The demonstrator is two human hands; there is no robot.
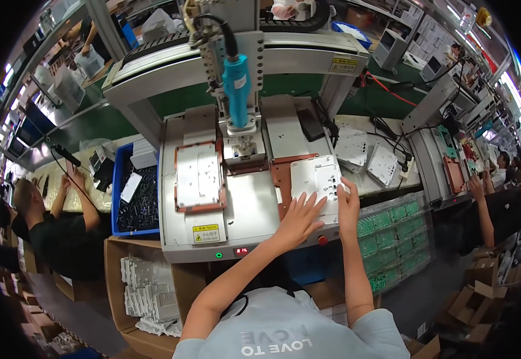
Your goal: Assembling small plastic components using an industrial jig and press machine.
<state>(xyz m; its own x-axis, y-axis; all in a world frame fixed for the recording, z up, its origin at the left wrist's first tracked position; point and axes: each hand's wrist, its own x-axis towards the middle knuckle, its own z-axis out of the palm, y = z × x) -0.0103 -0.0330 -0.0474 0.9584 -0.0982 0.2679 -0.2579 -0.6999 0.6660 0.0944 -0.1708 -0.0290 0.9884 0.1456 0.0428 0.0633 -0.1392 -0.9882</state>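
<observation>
A white plastic panel (308, 175) with a cluster of small dark holes lies in the reddish-brown fixture (282, 179) on the right of the machine bed. My left hand (299, 222) rests on the panel's near part, fingers spread and flat. At the panel's right edge is my right hand (349, 206), its fingers stretched forward along the edge and its thumb near the top face. A second white panel (198, 175) sits in the left fixture (179, 209), apart from both hands. Between the fixtures hangs a screwdriving head with a blue driver (236, 90).
A blue bin (117, 203) of small dark parts stands left of the machine, above a carton of white panels (150, 293). On the right lie more white panels (383, 164) and bagged green circuit boards (389, 239). A red button (322, 240) sits on the front edge. People work on both sides.
</observation>
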